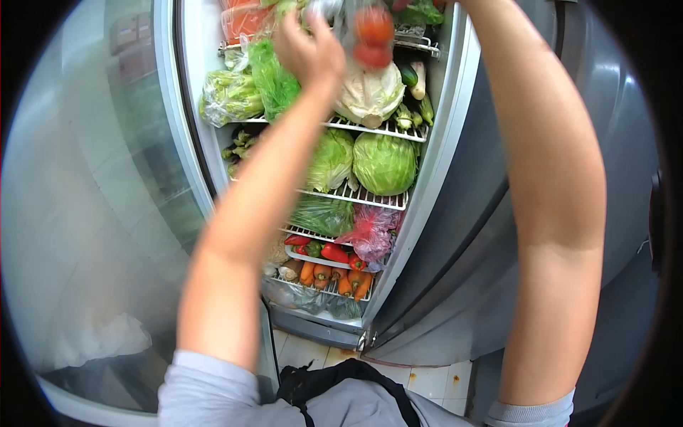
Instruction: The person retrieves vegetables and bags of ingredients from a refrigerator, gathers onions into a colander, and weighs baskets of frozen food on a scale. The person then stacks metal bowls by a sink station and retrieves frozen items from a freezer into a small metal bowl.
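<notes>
My left hand [311,46] is raised at the upper shelf of an open glass-door fridge. Its blurred fingers point up and look apart, close to some clear plastic [326,8]; no grip on it can be made out. Just right of this hand, red tomatoes [373,35] in a clear plastic bag hang, blurred, in front of a pale cabbage [370,96]. What holds the bag up is outside the picture. My right forearm [544,135] reaches up past the top edge, so my right hand is hidden. A green bag [274,82] lies below my left hand.
Wire shelves hold bagged celery [231,96], a round green cabbage [385,164], a pink bag [371,231], red peppers [334,252] and carrots [345,281]. The glass door [92,178] stands open at left. A grey metal appliance [455,285] flanks the right side.
</notes>
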